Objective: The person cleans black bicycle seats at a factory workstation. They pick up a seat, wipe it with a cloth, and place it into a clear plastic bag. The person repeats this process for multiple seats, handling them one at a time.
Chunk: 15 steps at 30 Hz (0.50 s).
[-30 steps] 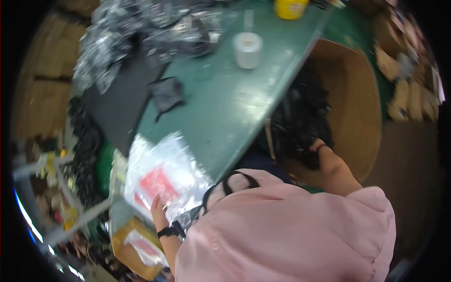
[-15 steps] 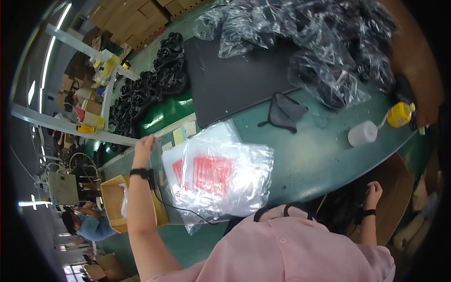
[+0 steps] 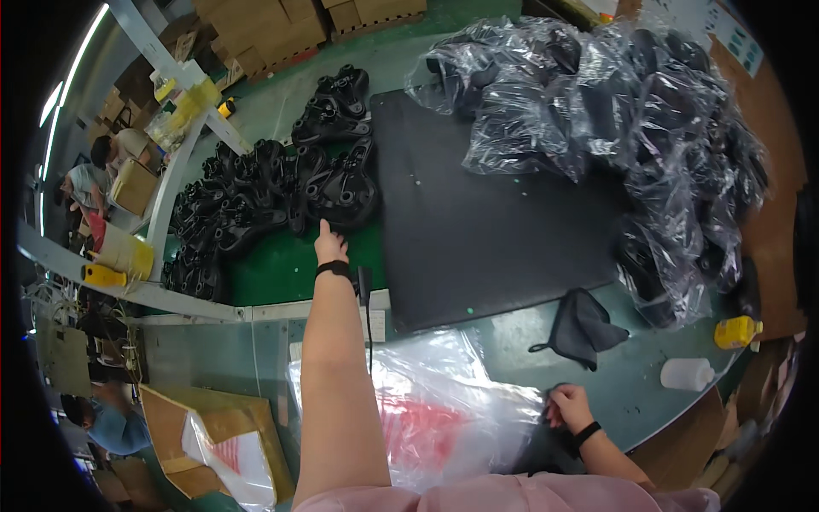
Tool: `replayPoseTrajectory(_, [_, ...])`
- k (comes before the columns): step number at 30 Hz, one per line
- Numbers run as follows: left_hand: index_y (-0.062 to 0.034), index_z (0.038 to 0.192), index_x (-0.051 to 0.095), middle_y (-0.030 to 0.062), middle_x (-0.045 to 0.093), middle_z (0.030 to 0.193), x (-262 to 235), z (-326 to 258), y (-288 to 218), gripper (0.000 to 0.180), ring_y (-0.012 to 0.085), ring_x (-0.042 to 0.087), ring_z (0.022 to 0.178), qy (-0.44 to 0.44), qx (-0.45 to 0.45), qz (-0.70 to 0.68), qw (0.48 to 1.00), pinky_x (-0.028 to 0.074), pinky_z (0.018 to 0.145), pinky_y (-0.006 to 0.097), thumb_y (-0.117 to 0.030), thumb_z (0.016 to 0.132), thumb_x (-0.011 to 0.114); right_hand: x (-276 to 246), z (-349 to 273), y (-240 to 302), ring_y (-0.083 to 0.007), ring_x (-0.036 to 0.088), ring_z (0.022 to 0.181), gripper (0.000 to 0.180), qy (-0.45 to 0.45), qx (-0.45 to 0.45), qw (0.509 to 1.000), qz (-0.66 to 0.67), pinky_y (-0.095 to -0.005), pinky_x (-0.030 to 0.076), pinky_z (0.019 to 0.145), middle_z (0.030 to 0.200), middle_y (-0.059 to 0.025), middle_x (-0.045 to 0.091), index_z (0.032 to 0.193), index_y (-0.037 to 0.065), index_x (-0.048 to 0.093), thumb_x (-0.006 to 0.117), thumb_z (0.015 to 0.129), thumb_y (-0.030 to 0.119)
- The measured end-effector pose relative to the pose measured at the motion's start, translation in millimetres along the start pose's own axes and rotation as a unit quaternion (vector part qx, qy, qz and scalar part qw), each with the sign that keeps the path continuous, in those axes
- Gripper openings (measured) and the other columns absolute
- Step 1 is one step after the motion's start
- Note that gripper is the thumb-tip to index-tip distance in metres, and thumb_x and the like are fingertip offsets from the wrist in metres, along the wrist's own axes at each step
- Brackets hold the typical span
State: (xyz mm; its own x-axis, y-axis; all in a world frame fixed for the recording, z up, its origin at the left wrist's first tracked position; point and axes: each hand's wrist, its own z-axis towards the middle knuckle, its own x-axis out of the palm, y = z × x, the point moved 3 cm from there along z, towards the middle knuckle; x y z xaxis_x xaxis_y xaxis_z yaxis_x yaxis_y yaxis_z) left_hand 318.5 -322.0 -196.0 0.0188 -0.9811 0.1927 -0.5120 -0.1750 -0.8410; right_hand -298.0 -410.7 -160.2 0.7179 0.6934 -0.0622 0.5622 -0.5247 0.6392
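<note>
My left hand (image 3: 331, 242) stretches forward, index finger extended, at the near edge of a pile of black saddle-shaped parts (image 3: 337, 192) on a green surface. Whether the fingertip touches the nearest part cannot be made out. My right hand (image 3: 570, 408) is closed with curled fingers beside the right edge of the clear plastic bags (image 3: 503, 401), which bear red printing. What it holds, if anything, is unclear; a dark shape (image 3: 546, 450) lies just below it. A black mat (image 3: 495, 247) lies ahead of both hands, with a dark grey cloth (image 3: 587, 328) by its near right corner.
Black pieces in clear plastic (image 3: 589, 111) are heaped across the mat's far and right sides. At the right stand a white bottle (image 3: 685, 374) and a yellow bottle (image 3: 738, 332). A cardboard box (image 3: 162, 427) sits at the lower left, below a white metal frame (image 3: 179, 299). Other people work farther left.
My left hand has reached forward to the black parts. My right hand has come from beyond the table's right edge to beside the plastic bags. The whole view has shifted.
</note>
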Motion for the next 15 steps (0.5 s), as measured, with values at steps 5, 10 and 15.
replayPoseTrajectory(5, [-0.0046,0.122,0.056,0.0118,0.061,0.114,23,21,-8,0.055,0.0295,0.056,0.106,0.047,-0.043,0.006,0.998,0.041,0.094,0.042,-0.046,0.086,0.064,-1,-4,0,-0.0168,0.055,0.037,0.024,-0.014,0.019,1.000,0.005,-0.0251,0.040,0.033,0.055,-0.0103,0.060,0.073,-0.001,0.060,0.052,0.090,0.013])
replayPoseTrajectory(10, [0.0004,0.116,0.050,0.0156,0.060,0.112,48,-64,-2,0.041,0.0312,0.063,0.097,0.123,-0.010,-0.067,0.990,0.055,0.080,0.055,-0.027,0.086,0.058,1,-4,-1,-0.0168,0.055,0.037,0.025,-0.012,0.008,1.000,-0.001,-0.0253,0.040,0.033,0.056,-0.0100,0.060,0.073,-0.001,0.059,0.052,0.091,0.014])
replayPoseTrajectory(15, [0.0000,0.139,0.033,0.0117,0.045,0.135,-5,-202,-19,0.051,0.0219,0.048,0.118,0.140,0.256,-0.076,0.954,0.039,0.101,0.034,-0.012,0.092,0.050,-3,2,9,-0.0196,0.065,0.067,0.014,-0.052,-0.230,0.969,-0.071,-0.0251,0.051,0.063,0.078,-0.0075,0.066,0.089,-0.001,0.062,0.057,0.087,0.011])
